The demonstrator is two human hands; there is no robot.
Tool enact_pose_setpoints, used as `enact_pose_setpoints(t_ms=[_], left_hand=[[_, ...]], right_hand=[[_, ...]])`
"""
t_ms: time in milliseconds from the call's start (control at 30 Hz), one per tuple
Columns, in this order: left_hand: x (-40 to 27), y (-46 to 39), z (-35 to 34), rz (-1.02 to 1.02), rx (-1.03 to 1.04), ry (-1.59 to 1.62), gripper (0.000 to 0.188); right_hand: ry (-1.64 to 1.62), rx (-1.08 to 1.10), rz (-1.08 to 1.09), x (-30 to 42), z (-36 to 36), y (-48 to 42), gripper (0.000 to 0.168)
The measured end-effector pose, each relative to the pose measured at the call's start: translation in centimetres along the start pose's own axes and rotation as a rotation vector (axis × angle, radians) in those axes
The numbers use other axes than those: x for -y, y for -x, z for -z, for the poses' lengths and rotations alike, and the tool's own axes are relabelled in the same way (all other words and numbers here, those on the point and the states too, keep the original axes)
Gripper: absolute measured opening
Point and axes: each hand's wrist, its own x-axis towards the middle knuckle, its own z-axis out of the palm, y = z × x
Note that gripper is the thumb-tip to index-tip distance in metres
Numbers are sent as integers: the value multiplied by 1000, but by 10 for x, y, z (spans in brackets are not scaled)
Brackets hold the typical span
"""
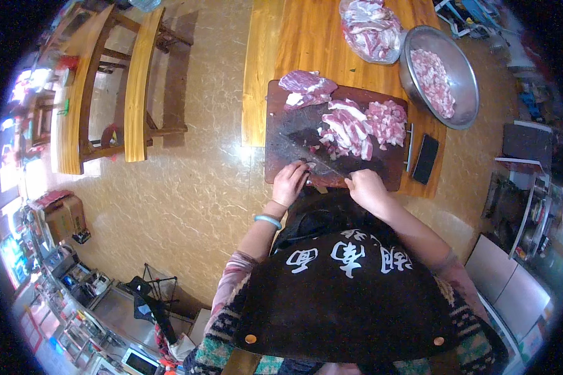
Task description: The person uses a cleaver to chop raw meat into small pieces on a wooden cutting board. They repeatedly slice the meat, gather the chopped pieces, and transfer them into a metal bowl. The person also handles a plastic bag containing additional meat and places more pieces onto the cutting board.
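My right hand (368,190) grips the handle of a kitchen knife (326,164), its blade pointing to the upper left across a dark cutting board (281,154). Close to the board's near edge, my left hand (289,182) has its curled fingers on a small pale meat piece (311,165), just beside the blade. Beyond the knife lie thick meat strips (347,129). To their right sits a heap of diced meat (387,123). A larger raw meat chunk (307,89) rests at the board's far left corner.
A steel bowl (467,98) with chopped meat stands at the wooden table's (309,42) right edge. Behind the board is a plastic bag of meat (373,33). A black phone (425,158) lies right of the board's metal handle. Wooden benches (137,93) stand to the left.
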Motion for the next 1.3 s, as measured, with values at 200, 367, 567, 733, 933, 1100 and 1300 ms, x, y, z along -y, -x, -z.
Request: enact_pose_setpoints(t_ms=[200,367,567,733,933,1100,1300], left_hand=[[-1,-29,-10,152,-8,98,8],[1,-43,-13,336,77,21,11],[8,-45,4,316,-36,29,13],[-9,-69,-8,221,-52,37,8],[-21,-124,-42,-100,91,-98,13],[-23,-139,-46,-58,314,-321,17],[-3,-133,-20,409,547,391,25]], right_hand=[[-59,-178,-113,-29,5,5,26],[-98,-272,-208,-41,17,11,27],[-144,-306,-227,-47,21,20,23],[-210,-356,-274,-59,24,26,21],[-188,-399,-286,-75,28,34,20],[-192,-417,-319,-87,26,43,29],[-162,-378,-279,-85,33,50,28]])
